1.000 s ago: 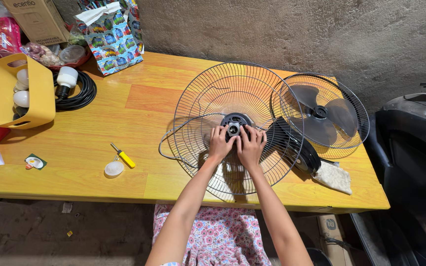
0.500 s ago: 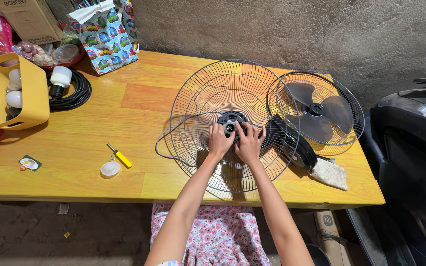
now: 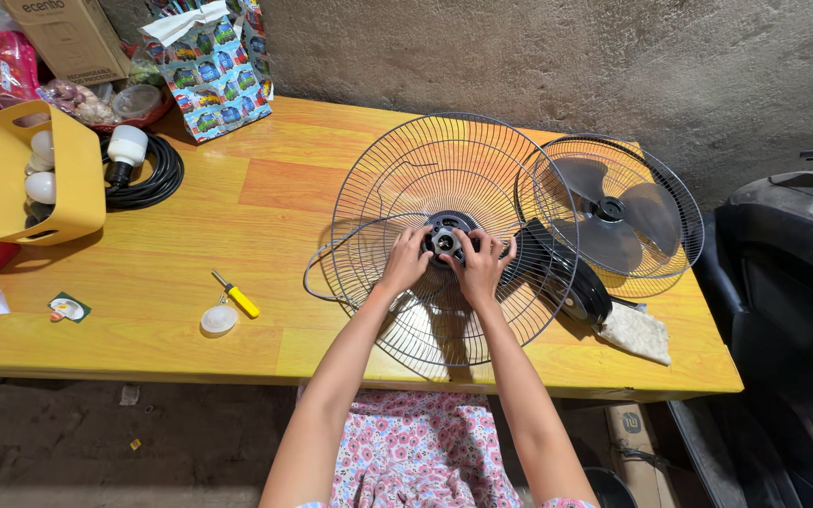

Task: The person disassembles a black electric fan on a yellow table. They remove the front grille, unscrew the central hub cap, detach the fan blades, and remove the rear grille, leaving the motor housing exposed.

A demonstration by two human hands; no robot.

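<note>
Looking down, I see my two hands on a big round wire fan guard (image 3: 454, 179) that lies on the orange wooden bench (image 3: 237, 207). My left hand (image 3: 406, 259) sits just left of the black hub (image 3: 448, 232) in the middle of the guard, and my right hand (image 3: 482, 265) sits just right of it and a little lower. The fingers of both hands curl in and touch the hub from both sides, with my thumbs close together under it. I cannot tell how hard they squeeze.

Just to the right of my right hand is a black fan motor (image 3: 562, 277), and past it a second wire guard with grey fan blades (image 3: 613, 212) inside. A white cloth (image 3: 635, 331) lies near the bench edge.

Well apart on the left are a small yellow screwdriver (image 3: 237, 296) and a round white cap (image 3: 218, 320). Farther left are a yellow basket (image 3: 68, 188) with light bulbs, and a coiled black cable (image 3: 157, 179).
</note>
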